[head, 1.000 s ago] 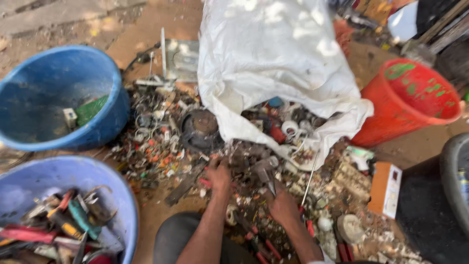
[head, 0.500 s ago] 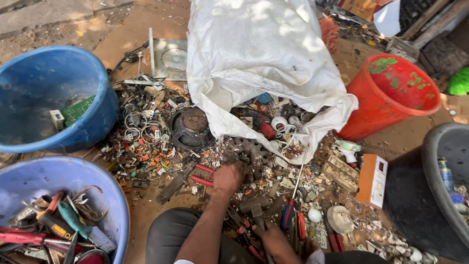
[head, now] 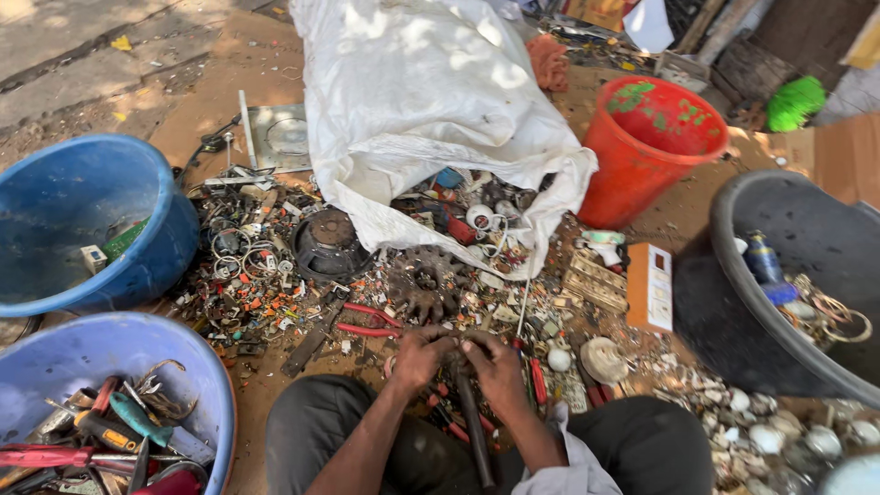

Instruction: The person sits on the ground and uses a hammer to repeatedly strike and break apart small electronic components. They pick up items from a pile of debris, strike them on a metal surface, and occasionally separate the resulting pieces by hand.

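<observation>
A dark, slim metal rod (head: 472, 426) is sitting between the person's knees, low centre, both the left hand (head: 420, 353) and right hand (head: 495, 365) clamping its top end. Rusty scrap litter (head: 275, 275) is spreading outward below a crumpled white woven sack (head: 412, 92), smooth plastic tubs (head: 82, 220) flanking it.

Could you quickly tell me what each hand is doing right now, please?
Left hand: closed on the top of a dark tool handle.
Right hand: closed on the same handle; what lies inside the grip cannot be told.

Dark metal rod (head: 472, 423), upright between knees, top end gripped by both hands.
</observation>
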